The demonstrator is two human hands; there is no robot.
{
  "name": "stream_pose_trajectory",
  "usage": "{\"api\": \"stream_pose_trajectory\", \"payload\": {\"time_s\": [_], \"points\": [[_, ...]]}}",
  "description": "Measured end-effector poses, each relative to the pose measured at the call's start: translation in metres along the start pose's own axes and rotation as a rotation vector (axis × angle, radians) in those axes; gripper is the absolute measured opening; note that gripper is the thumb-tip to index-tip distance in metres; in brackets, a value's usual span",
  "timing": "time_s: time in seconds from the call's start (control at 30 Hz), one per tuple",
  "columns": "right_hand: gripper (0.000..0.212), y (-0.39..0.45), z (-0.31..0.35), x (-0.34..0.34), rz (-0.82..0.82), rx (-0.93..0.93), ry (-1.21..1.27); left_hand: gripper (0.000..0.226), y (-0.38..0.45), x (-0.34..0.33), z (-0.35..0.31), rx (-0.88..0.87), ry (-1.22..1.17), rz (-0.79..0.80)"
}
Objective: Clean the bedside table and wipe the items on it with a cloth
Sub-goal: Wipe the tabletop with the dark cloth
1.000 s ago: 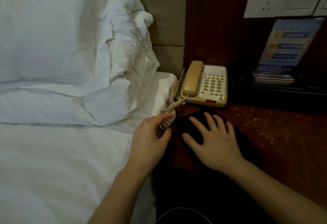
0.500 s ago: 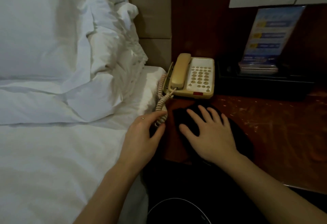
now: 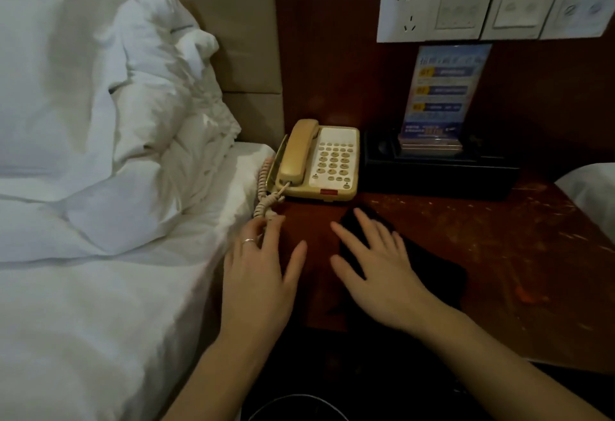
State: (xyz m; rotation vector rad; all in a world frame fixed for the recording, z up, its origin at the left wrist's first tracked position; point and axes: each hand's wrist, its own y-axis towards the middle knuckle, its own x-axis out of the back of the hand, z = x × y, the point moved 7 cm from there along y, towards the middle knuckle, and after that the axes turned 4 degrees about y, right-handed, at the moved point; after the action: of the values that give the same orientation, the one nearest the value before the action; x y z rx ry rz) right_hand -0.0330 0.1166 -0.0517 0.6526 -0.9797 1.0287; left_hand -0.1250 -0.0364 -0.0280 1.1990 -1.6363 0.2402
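Note:
A dark cloth (image 3: 429, 270) lies on the reddish wooden bedside table (image 3: 506, 247), and my right hand (image 3: 376, 270) rests flat on it with fingers spread. My left hand (image 3: 263, 270), a ring on one finger, sits at the table's left edge with fingers apart; its fingertips touch the low end of the coiled cord (image 3: 264, 194). The cord runs to a beige telephone (image 3: 319, 162) at the back left of the table, its handset in the cradle.
A black tray (image 3: 439, 176) with a blue leaflet stand (image 3: 439, 97) sits behind, right of the phone. White wall sockets and switches (image 3: 492, 7) are above. A bed with white sheets and pillows (image 3: 100, 154) borders the table's left side; another white bed corner (image 3: 592, 194) is at right.
My left hand has let go of the coiled cord and opened, sliding right onto the table edge. My right hand with the cloth has shifted a little to the right.

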Motion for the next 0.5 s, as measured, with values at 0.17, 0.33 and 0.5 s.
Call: {"api": "stream_pose_trajectory", "payload": {"time_s": [0.17,0.33,0.5], "points": [[0.058,0.017,-0.031,0.012,-0.023,0.006,-0.151,0.04,0.007,-0.016,-0.03,-0.1,0.012,-0.045],[0.059,0.035,-0.09,0.041,-0.124,-0.166,-0.146,0.037,0.016,-0.041,-0.049,-0.173,-0.073,0.133],[0.064,0.027,-0.084,0.043,-0.204,-0.21,-0.064,0.035,0.02,-0.045,-0.048,-0.162,-0.04,0.142]]}}
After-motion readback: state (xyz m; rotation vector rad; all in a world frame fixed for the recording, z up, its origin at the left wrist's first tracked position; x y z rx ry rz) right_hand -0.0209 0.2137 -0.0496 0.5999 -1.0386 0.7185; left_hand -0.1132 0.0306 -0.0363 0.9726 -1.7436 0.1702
